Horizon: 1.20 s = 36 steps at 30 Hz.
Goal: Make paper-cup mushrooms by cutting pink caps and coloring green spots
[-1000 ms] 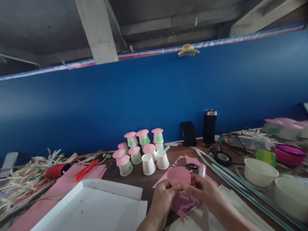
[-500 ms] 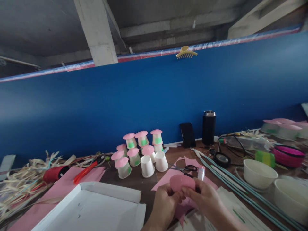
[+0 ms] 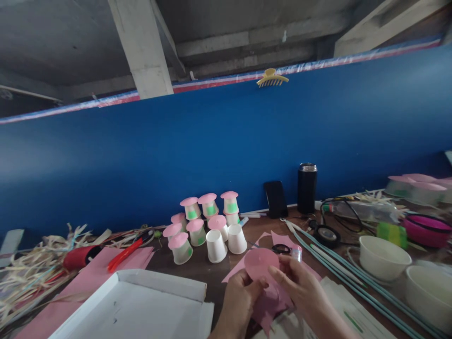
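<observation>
Left hand (image 3: 239, 296) and right hand (image 3: 300, 289), fingers closed in a pinch on the lower edge of a pink paper disc (image 3: 262, 263) held upright between them above the bench (image 3: 197, 266), with white paper cups (image 3: 226, 242) just beyond the fingers.

Both forearms run off the bottom edge, so only the left hand (image 3: 242, 294) and right hand (image 3: 300, 289) show. The pink paper disc (image 3: 262, 264) hides its lower rim behind the fingertips (image 3: 273, 273). At three o'clock, the white bowl (image 3: 429, 294) is cut by the right edge and smeared with blur. The scissors (image 3: 278, 248) are half covered by the disc. At eight o'clock, the white tray (image 3: 141, 306) loses its near side below the frame.
</observation>
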{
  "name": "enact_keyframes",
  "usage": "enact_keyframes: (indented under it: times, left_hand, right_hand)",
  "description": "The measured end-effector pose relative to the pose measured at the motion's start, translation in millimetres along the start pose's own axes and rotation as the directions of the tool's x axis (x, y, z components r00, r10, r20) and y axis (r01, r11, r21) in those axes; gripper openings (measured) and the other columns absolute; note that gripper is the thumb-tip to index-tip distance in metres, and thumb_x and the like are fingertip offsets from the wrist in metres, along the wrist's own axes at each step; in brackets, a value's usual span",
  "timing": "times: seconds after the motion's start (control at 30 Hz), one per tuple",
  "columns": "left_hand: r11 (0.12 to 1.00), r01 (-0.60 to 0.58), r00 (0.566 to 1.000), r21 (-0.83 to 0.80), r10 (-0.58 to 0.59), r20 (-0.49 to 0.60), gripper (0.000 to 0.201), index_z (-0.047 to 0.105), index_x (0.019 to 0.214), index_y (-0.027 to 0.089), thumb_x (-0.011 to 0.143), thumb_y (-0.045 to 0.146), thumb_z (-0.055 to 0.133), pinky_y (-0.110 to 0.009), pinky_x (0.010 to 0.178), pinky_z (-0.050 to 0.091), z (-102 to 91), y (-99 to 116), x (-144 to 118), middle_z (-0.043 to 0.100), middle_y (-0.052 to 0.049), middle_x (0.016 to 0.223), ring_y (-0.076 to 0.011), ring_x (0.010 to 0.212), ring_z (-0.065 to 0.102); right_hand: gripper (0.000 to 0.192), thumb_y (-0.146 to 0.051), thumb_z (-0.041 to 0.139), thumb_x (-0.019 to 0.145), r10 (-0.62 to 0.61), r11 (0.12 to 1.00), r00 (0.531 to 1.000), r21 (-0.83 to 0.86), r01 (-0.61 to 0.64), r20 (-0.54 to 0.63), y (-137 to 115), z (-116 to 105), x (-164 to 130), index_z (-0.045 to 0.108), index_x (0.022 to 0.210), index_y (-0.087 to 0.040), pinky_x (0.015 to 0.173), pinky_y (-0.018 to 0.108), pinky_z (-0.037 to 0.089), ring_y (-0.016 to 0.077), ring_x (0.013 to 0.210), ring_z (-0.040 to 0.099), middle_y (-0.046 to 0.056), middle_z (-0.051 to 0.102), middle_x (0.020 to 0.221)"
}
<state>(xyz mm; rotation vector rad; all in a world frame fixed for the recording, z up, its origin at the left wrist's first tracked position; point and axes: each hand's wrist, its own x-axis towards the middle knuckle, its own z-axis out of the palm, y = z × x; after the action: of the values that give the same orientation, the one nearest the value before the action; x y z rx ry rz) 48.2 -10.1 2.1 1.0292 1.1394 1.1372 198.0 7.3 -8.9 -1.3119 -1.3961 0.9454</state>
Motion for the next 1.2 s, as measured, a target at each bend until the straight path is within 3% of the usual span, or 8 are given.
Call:
enact_keyframes:
  times: [0.1,0.23,0.4,0.67,0.83,1.0,1.07,1.2]
  left_hand:
    - [0.997,0.071,0.990,-0.032,-0.074,-0.116,0.029,0.063,0.072,0.011,0.062,0.037,0.071,-0.022,0.049,0.030,-1.7,-5,6,0.056,0.000,0.057,-0.0081,0.048,0.041]
    - [0.985,0.097,0.987,-0.144,-0.115,-0.117,0.029,0.060,0.077,0.013,0.064,0.038,0.066,-0.020,0.047,0.025,-0.4,-5,5,0.054,0.001,0.062,-0.0061,0.048,0.038]
    - [0.979,0.113,0.979,-0.170,-0.139,-0.150,0.027,0.055,0.075,0.015,0.064,0.038,0.064,-0.019,0.045,0.020,2.2,1,-3,0.051,0.003,0.061,-0.0054,0.048,0.036]
    - [0.989,0.117,0.985,-0.095,-0.128,-0.117,0.018,0.053,0.073,0.015,0.070,0.031,0.059,-0.019,0.042,0.018,2.5,1,-3,0.046,0.004,0.058,-0.0058,0.046,0.035]
    - [0.997,0.033,0.999,-0.065,-0.035,-0.037,0.034,0.054,0.075,0.015,0.074,0.049,0.061,-0.019,0.043,0.023,3.4,8,-11,0.047,0.003,0.062,-0.0067,0.050,0.038]
    - [1.000,-0.026,0.999,0.002,0.026,-0.034,0.046,0.055,0.072,0.016,0.075,0.062,0.054,-0.021,0.041,0.021,-1.3,9,-10,0.040,0.006,0.051,-0.0067,0.043,0.030]
    - [0.997,-0.039,0.998,0.066,0.041,-0.036,0.043,0.055,0.067,0.017,0.075,0.059,0.056,-0.021,0.042,0.019,-2.3,7,-7,0.038,0.007,0.048,-0.0063,0.041,0.028]
    - [0.985,-0.068,0.998,0.160,0.066,0.018,0.039,0.059,0.061,0.015,0.073,0.052,0.062,-0.022,0.044,0.024,1.1,5,-6,0.049,0.003,0.052,-0.0066,0.042,0.033]
  right_hand:
    - [0.027,-0.043,0.055,0.083,-0.256,0.940,0.957,-0.265,0.214,-0.135,-4,-4,-9,0.059,0.098,-0.022,0.063,0.027,0.048,0.0172,0.069,0.059,0.004,0.061,0.083]
    - [0.018,-0.029,0.051,0.087,-0.599,0.645,0.798,-0.552,0.529,0.065,-8,-4,-20,0.061,0.102,-0.026,0.070,0.032,0.049,0.0199,0.081,0.059,0.006,0.058,0.094]
    - [0.029,-0.017,0.048,0.085,-0.664,0.423,0.726,-0.710,0.562,0.179,-9,3,-23,0.060,0.109,-0.027,0.064,0.034,0.049,0.0209,0.076,0.058,0.007,0.056,0.089]
    - [0.021,-0.017,0.049,0.086,-0.657,0.431,0.731,-0.703,0.566,0.186,-11,7,-23,0.063,0.098,-0.026,0.068,0.035,0.045,0.0210,0.078,0.055,0.006,0.057,0.086]
    - [0.014,-0.026,0.050,0.088,-0.583,0.644,0.804,-0.537,0.544,0.115,-8,3,-17,0.064,0.092,-0.024,0.073,0.036,0.043,0.0213,0.081,0.055,0.006,0.058,0.089]
    - [0.023,-0.043,0.059,0.081,-0.205,0.978,0.974,-0.051,0.201,-0.098,-6,2,-4,0.062,0.079,-0.020,0.057,0.026,0.040,0.0145,0.062,0.049,0.000,0.055,0.070]
    - [0.026,-0.045,0.064,0.077,-0.014,0.984,0.997,0.176,0.028,-0.081,-8,1,-2,0.062,0.078,-0.019,0.049,0.022,0.036,0.0108,0.054,0.044,-0.003,0.051,0.063]
    - [0.027,-0.043,0.071,0.072,0.195,0.848,0.980,0.495,-0.189,0.041,-12,1,-3,0.059,0.075,-0.019,0.040,0.017,0.026,0.0050,0.043,0.032,-0.009,0.041,0.051]
